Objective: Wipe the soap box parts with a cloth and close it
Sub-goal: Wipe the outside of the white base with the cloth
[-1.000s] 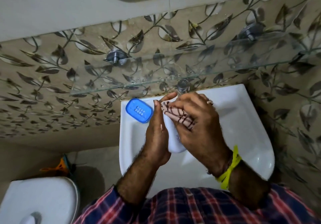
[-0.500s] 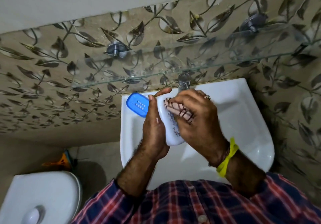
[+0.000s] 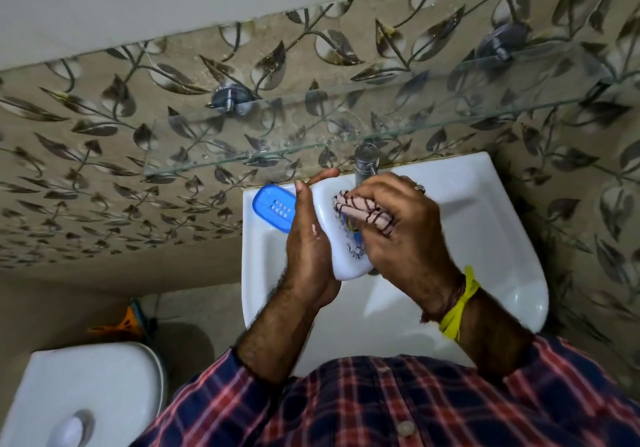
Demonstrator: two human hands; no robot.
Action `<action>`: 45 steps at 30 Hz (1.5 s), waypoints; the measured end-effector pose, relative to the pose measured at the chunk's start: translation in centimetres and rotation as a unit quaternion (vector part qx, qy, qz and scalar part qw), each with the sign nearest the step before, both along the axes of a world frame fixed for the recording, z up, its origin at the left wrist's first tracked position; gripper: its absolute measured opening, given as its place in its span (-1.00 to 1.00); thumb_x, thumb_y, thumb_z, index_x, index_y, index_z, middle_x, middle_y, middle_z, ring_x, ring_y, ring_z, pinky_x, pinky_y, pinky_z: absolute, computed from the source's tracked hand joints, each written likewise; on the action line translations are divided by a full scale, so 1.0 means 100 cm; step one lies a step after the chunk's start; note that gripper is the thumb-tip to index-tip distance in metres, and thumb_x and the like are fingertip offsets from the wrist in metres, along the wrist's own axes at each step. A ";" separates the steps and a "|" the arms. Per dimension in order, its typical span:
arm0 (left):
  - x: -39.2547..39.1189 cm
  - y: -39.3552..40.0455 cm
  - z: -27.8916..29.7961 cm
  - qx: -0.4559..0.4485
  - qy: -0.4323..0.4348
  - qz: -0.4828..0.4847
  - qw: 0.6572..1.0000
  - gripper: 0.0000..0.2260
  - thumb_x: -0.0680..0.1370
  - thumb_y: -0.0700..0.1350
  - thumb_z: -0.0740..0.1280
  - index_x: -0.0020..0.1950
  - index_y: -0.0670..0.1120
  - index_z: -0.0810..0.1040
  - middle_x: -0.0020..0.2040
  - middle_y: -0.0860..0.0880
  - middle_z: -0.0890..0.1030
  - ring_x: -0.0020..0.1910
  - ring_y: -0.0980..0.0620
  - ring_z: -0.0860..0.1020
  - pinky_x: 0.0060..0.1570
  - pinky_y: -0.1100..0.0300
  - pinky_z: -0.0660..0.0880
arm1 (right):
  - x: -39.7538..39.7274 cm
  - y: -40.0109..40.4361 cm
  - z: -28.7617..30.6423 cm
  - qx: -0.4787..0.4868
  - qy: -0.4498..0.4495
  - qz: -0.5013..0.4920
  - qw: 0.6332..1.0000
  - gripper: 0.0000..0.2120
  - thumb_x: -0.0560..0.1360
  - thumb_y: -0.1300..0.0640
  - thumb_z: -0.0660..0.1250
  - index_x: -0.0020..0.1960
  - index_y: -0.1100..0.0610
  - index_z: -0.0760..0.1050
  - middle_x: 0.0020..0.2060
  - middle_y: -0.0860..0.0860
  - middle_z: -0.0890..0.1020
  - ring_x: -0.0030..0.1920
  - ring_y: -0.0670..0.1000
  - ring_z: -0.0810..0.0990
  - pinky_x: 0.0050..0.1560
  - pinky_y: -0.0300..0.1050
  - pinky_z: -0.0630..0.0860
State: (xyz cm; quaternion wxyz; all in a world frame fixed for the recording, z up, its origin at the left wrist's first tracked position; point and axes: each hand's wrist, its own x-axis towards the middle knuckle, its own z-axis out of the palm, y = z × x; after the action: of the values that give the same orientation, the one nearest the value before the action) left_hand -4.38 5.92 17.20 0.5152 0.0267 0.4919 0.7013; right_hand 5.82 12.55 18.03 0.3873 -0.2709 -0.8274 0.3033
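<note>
The right hand point(image 3: 401, 235), in the middle of the frame, has its fingers curled tight around a bunched striped cloth point(image 3: 360, 212) and presses it into the white soap box part point(image 3: 341, 238). The left hand point(image 3: 308, 242) holds that white part from its left side, with the thumb on the near rim and the fingers reaching round the far end. The blue soap box part point(image 3: 273, 208) sits just left of the hands, on the back corner of the white sink point(image 3: 485, 211), under the tap point(image 3: 366, 162). To wipe well, I think the left hand should hold the part steady while the cloth rubs into every corner and along the rim, and not let it slip into the sink. Compared with a second ago, the white part has tipped so more of its inside with the blue pattern shows, and the cloth has slid further in. The blue part has not moved.
</note>
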 end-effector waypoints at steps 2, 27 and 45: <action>-0.004 0.000 -0.001 0.006 0.021 0.017 1.000 -0.36 0.56 0.29 0.12 0.50 -0.08 0.43 0.31 -0.25 0.58 0.30 -0.27 0.53 0.31 -0.12 0.47 | 0.002 -0.008 -0.002 0.033 0.004 0.043 0.999 -0.74 0.34 0.42 0.41 0.00 0.23 0.65 -0.05 0.09 0.66 -0.03 0.15 0.60 0.07 -0.01 0.53; -0.009 0.017 0.004 0.058 0.045 0.012 0.997 -0.52 0.68 0.26 0.00 0.32 0.01 0.52 0.10 -0.21 0.55 0.09 -0.19 0.53 0.26 -0.14 0.48 | 0.016 -0.019 -0.014 0.046 0.020 0.058 0.997 -0.81 0.44 0.38 0.44 0.04 0.25 0.66 -0.02 0.12 0.67 -0.03 0.17 0.61 0.10 -0.10 0.51; -0.017 0.027 0.009 0.057 0.066 0.037 0.996 -0.49 0.68 0.29 -0.04 0.34 0.06 0.54 -0.05 -0.07 0.69 -0.10 -0.03 0.64 0.00 0.07 0.58 | 0.026 -0.016 -0.019 0.022 0.034 0.021 0.999 -0.82 0.41 0.37 0.43 0.01 0.28 0.65 -0.05 0.12 0.67 -0.04 0.15 0.60 0.02 0.04 0.55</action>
State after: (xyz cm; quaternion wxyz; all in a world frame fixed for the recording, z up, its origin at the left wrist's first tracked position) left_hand -6.13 8.60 18.15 0.4532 0.0843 0.4846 0.7434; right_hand 8.42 10.93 16.10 0.4150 -0.2345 -0.8255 0.3023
